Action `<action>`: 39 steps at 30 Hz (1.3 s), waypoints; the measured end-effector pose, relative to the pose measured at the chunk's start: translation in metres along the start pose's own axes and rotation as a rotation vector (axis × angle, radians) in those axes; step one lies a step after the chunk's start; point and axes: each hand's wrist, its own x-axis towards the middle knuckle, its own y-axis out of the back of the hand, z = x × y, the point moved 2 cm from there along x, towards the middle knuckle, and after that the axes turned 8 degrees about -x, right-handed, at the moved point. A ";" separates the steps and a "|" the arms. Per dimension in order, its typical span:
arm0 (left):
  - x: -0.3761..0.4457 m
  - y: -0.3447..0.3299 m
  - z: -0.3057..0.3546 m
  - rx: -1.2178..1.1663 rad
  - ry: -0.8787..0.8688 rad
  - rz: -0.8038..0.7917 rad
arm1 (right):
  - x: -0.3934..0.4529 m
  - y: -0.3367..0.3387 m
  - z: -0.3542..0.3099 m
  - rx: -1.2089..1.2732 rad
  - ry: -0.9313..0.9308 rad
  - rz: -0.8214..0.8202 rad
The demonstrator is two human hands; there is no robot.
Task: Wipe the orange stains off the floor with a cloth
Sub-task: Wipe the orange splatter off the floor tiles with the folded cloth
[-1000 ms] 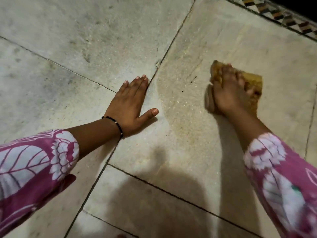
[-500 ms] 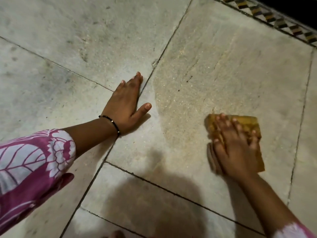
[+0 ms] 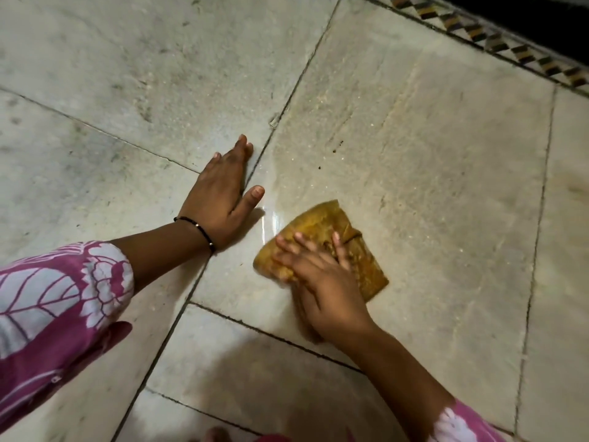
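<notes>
An orange-stained yellow cloth [image 3: 322,231] lies folded on the pale stone floor [image 3: 430,161]. My right hand [image 3: 318,275] presses flat on the cloth with fingers spread and straight. My left hand [image 3: 220,193] rests palm down on the floor just left of the cloth, fingers straight, thumb out, a thin black bracelet at the wrist. The tile around the cloth looks wet and faintly yellowish, with a bright wet streak [image 3: 264,218] between the two hands. A few small dark specks [image 3: 336,148] lie on the tile beyond the cloth.
Dark grout lines [image 3: 287,100] cross the floor between large tiles. A patterned border strip [image 3: 497,43] runs along the top right, with darkness behind it. My shadow falls on the near tiles [image 3: 248,371]. A toe shows at the bottom edge [image 3: 216,435].
My right hand has slid the cloth from the far right of the tile toward me and leftward, close to my left hand. The left hand has stayed planted.
</notes>
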 end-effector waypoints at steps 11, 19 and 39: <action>-0.001 0.000 0.001 0.071 0.002 -0.015 | 0.004 0.128 0.085 0.897 -0.540 0.367; 0.000 0.000 0.000 0.093 0.003 -0.037 | 0.045 0.025 0.042 -0.560 -0.196 -0.049; 0.002 -0.001 -0.003 0.002 -0.017 -0.004 | 0.136 0.025 0.060 -0.499 -0.350 -0.049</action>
